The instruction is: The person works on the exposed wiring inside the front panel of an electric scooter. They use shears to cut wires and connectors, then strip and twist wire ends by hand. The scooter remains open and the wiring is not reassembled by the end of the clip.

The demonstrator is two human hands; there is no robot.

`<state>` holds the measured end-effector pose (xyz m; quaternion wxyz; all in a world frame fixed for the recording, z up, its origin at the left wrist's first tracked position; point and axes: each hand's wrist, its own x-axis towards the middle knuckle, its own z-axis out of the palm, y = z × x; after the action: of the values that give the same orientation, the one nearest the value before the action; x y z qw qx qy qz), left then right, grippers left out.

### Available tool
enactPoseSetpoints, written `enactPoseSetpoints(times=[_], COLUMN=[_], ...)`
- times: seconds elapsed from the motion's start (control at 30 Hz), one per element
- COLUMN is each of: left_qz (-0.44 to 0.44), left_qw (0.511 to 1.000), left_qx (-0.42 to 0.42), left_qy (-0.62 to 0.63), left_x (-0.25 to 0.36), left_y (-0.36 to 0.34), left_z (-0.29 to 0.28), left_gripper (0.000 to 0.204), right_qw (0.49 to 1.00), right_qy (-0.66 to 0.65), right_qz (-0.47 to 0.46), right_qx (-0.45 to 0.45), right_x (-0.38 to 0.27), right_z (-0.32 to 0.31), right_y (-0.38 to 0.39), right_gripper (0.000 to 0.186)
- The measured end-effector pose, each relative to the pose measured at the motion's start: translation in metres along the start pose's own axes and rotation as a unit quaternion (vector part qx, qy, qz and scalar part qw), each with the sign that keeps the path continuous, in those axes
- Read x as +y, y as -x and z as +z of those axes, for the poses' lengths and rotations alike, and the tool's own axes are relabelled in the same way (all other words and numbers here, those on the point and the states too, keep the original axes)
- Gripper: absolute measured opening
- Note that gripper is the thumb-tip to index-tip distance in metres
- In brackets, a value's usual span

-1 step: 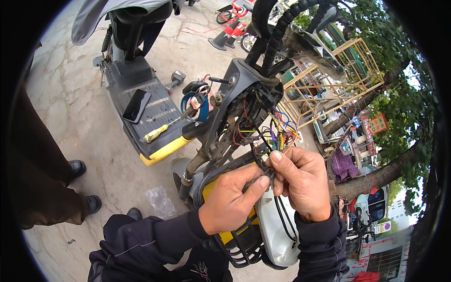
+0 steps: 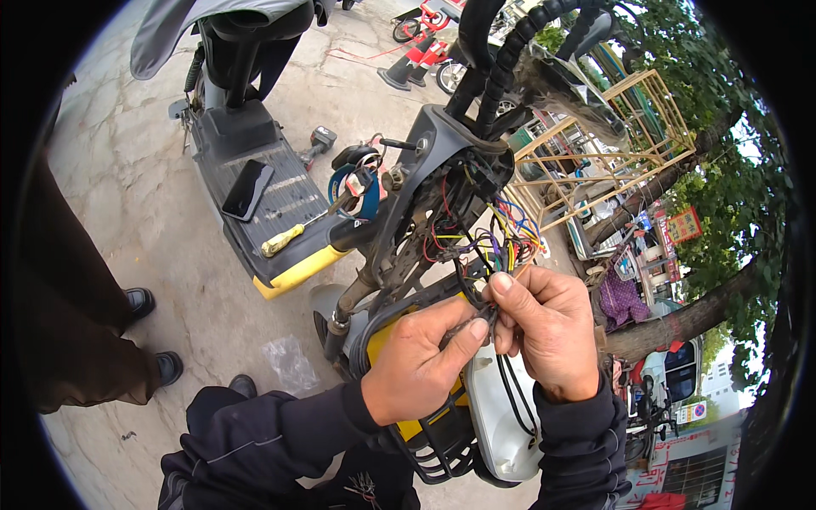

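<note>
In front of the opened electric scooter's front column (image 2: 414, 166), both my hands are closed on black wires. My left hand (image 2: 423, 359) pinches a dark wire end between thumb and forefinger. Touching its fingertips, my right hand (image 2: 548, 327) pinches the black wires at the same spot; the exact joint is hidden by the fingers. Above them spreads a tangle of coloured wires (image 2: 520, 238), blue, yellow, red and purple, coming out of the column. Two black cables (image 2: 512, 395) run down from my right hand across a white lamp-like housing (image 2: 497, 429).
On the scooter's footboard (image 2: 293, 189) lie a black phone (image 2: 247, 191), a yellow-handled screwdriver (image 2: 282, 241) and a blue tape roll (image 2: 367, 204). A black basket (image 2: 438, 450) sits below my hands. A clear plastic bag (image 2: 291, 365) lies on the ground. A person's legs (image 2: 93, 314) stand at left.
</note>
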<state>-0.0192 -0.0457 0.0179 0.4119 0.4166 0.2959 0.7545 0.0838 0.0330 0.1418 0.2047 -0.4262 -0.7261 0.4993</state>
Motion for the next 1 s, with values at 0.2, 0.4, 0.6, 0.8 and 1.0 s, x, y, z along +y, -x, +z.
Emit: enactPoseSetpoints(times=[0.2,0.4,0.6,0.8,1.0], left_qz=[-0.086,-0.057,0.033,0.143,0.119], left_qw=[0.993,0.992,0.998,0.976,0.967], left_qx=[0.030,0.053,0.042,-0.008,-0.011], left_qy=[0.074,0.095,0.018,-0.162,-0.224], left_x=[-0.001,-0.004,-0.008,-0.010,0.005], left_y=[0.013,0.016,0.013,0.008,0.004], left_z=[0.007,0.009,0.010,0.003,-0.008], left_gripper=[0.027,0.027,0.016,0.004,0.010], right_qw=[1.000,1.000,1.000,1.000,0.999], right_qy=[0.006,-0.003,-0.003,-0.009,-0.018], right_qz=[0.003,0.002,0.006,0.016,0.034], right_qx=[0.014,0.020,0.028,0.003,-0.033], right_x=[-0.001,-0.004,-0.003,0.003,0.000], right_z=[0.005,0.007,0.006,-0.001,-0.007], right_y=[0.001,0.001,0.000,-0.002,-0.003], right_gripper=[0.027,0.027,0.028,0.027,0.031])
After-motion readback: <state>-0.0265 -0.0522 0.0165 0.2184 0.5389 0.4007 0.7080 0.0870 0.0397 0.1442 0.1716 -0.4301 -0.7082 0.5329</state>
